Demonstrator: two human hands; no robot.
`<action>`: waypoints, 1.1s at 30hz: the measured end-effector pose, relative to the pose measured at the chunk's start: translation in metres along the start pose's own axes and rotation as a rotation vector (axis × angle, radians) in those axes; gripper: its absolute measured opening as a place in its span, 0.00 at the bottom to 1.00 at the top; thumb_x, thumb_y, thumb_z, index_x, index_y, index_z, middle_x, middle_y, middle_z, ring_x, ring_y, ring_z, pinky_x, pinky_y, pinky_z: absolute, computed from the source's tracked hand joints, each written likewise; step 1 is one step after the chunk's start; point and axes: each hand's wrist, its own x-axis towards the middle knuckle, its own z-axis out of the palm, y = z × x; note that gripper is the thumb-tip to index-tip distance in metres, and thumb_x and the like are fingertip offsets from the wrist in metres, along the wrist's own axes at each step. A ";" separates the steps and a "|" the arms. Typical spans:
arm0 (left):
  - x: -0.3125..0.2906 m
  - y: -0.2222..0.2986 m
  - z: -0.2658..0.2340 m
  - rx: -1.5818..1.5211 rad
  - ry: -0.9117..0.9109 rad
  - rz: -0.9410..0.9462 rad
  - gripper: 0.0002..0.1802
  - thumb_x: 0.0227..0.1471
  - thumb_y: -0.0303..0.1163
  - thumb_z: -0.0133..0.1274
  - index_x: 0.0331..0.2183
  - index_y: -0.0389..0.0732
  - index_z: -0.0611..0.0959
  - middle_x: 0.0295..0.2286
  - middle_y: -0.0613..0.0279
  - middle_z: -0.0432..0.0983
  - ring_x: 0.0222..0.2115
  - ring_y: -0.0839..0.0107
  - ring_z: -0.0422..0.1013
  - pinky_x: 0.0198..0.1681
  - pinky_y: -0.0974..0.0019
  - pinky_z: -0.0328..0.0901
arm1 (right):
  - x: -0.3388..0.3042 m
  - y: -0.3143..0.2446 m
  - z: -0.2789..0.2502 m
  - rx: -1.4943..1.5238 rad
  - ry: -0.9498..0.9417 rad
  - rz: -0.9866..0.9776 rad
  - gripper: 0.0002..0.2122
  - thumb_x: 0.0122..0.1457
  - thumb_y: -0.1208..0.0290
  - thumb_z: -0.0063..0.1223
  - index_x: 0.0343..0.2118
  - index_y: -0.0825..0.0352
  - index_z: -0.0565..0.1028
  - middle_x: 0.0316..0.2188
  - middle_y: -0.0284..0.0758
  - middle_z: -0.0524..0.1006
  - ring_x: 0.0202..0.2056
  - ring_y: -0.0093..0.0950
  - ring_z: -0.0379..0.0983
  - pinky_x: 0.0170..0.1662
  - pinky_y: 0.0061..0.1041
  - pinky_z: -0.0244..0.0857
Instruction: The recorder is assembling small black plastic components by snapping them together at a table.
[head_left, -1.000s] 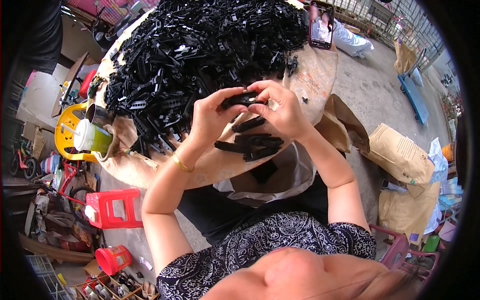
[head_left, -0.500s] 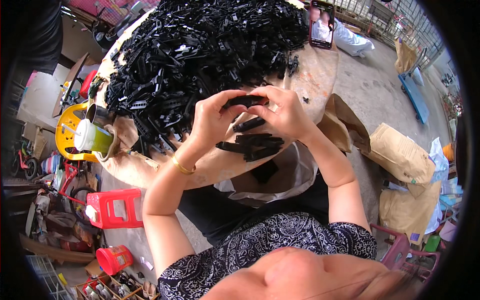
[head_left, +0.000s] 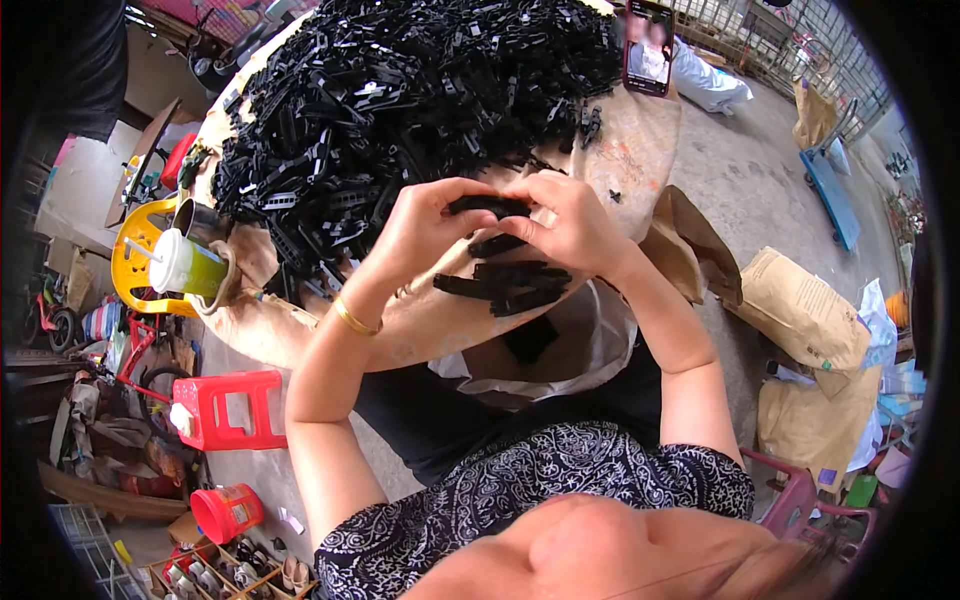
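Between my two hands is a long black plastic part (head_left: 487, 205), pinched at both ends above the table's near edge. My left hand (head_left: 432, 222) has its thumb and fingers closed on one end; my right hand (head_left: 568, 222) grips the other. The fingers hide part of its shape. Just beneath my hands, several similar black strips (head_left: 505, 285) lie together on the cloth-covered table (head_left: 420, 337). Behind them rises a large heap of loose black plastic parts (head_left: 370, 110).
A phone (head_left: 648, 50) stands at the table's far right. At the left edge are a lidded green drink cup (head_left: 188, 265) and a yellow chair (head_left: 135, 262). A white sack (head_left: 600, 355) hangs open below the near edge. A red stool (head_left: 230, 410) and brown paper sacks (head_left: 800, 305) flank me.
My hands keep hold of the black part and have shifted only slightly, the fingers adjusting on it. The whole view has moved a little; the strips below lie about as before.
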 end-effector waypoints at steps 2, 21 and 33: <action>0.002 0.000 -0.015 -0.030 -0.092 0.032 0.21 0.46 0.27 0.61 0.43 0.32 0.78 0.38 0.63 0.76 0.36 0.80 0.71 0.40 0.74 0.67 | -0.004 0.004 0.001 -0.020 -0.119 -0.024 0.12 0.49 0.66 0.61 0.33 0.68 0.77 0.28 0.40 0.77 0.32 0.40 0.74 0.37 0.33 0.66; 0.025 -0.014 0.008 0.802 0.405 0.158 0.13 0.43 0.35 0.62 0.31 0.37 0.82 0.30 0.54 0.71 0.35 0.56 0.70 0.37 0.60 0.67 | 0.014 0.032 0.022 -0.221 -0.254 -0.176 0.08 0.46 0.72 0.60 0.31 0.65 0.78 0.29 0.35 0.74 0.35 0.35 0.70 0.39 0.32 0.66; 0.014 -0.007 0.011 0.966 0.558 0.060 0.03 0.48 0.25 0.50 0.28 0.36 0.77 0.30 0.52 0.72 0.31 0.54 0.71 0.35 0.58 0.68 | 0.016 0.026 0.011 -0.144 0.020 -0.127 0.09 0.51 0.77 0.54 0.37 0.66 0.77 0.29 0.37 0.74 0.34 0.37 0.72 0.39 0.33 0.67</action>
